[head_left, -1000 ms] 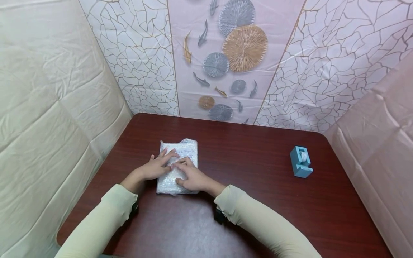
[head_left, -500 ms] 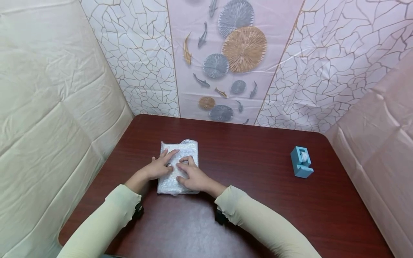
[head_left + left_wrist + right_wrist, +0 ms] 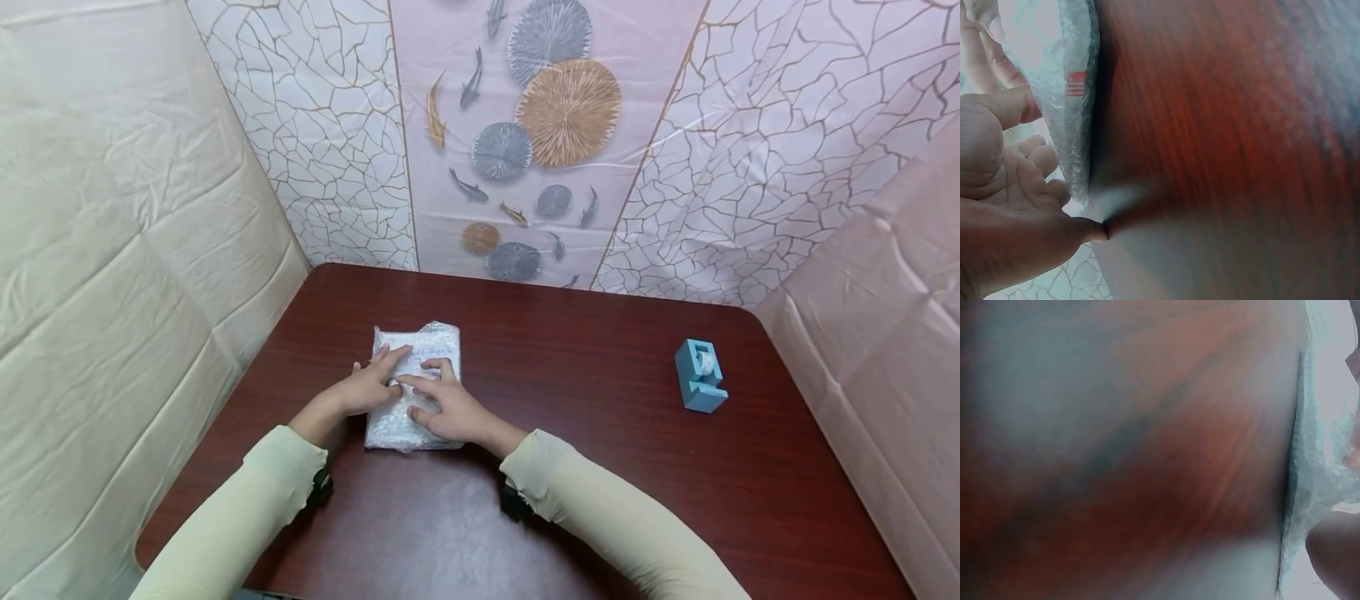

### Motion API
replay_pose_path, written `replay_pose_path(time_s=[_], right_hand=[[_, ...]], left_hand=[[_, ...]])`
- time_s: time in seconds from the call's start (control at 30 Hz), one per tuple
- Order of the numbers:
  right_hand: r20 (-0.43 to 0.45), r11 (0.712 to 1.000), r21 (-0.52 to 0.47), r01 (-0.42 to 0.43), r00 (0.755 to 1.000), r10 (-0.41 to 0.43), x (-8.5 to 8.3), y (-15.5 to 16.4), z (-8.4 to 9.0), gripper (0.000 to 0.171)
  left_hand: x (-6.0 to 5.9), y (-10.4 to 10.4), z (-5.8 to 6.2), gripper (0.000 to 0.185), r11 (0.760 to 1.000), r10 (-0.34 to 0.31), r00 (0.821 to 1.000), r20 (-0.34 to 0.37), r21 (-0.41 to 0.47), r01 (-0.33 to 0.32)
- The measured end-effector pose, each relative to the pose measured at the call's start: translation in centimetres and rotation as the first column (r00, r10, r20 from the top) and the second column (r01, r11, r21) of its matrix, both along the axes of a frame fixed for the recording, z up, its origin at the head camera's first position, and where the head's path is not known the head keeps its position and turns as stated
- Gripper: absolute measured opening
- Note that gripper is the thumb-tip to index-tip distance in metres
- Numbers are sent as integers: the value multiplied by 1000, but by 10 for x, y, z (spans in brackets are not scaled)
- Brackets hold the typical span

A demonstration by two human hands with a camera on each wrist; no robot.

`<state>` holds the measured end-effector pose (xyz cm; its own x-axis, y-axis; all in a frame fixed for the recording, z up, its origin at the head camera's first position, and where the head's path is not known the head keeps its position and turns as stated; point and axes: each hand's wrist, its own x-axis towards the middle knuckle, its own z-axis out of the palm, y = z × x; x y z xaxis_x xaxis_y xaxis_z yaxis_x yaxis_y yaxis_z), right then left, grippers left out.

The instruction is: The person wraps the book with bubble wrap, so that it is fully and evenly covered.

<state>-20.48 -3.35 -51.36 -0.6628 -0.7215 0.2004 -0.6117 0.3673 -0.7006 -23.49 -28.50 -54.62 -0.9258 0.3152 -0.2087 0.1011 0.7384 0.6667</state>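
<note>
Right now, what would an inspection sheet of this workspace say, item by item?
Surface: dark red wooden table, rounded corners.
Job's things: bubble-wrapped parcel lying flat on the table, left of centre.
Clutter: blue tape dispenser standing apart to the right.
Grips: left hand and right hand both rest on the parcel with fingers fairly straight, fingertips meeting near its middle.
Cables: nothing seen.
Surroundings: cream sheet on the left, patterned backdrop with fish and discs behind, pink sheet on the right.
</note>
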Motion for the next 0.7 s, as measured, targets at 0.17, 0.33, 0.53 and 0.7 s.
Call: replay_pose_path(time_s=[0.17, 0.33, 0.53, 0.7], right_hand=[[-47, 999, 44, -6, 999, 8, 0, -3, 3, 53], [97, 997, 53, 53, 994, -58, 4, -7, 12, 57], [186, 991, 23, 129, 974, -131, 3, -9, 11, 55], [104, 988, 43, 146, 983, -150, -8, -12, -1, 51]], left_hand=[[3, 1, 4, 83, 1000, -7, 1000, -7, -13, 7], [7, 3, 9, 82, 1000, -9, 999, -34, -26, 8], [11, 5, 16, 79, 999, -9, 999, -32, -33, 8], [11, 1, 24, 76, 999, -31, 999, -4, -6, 31]])
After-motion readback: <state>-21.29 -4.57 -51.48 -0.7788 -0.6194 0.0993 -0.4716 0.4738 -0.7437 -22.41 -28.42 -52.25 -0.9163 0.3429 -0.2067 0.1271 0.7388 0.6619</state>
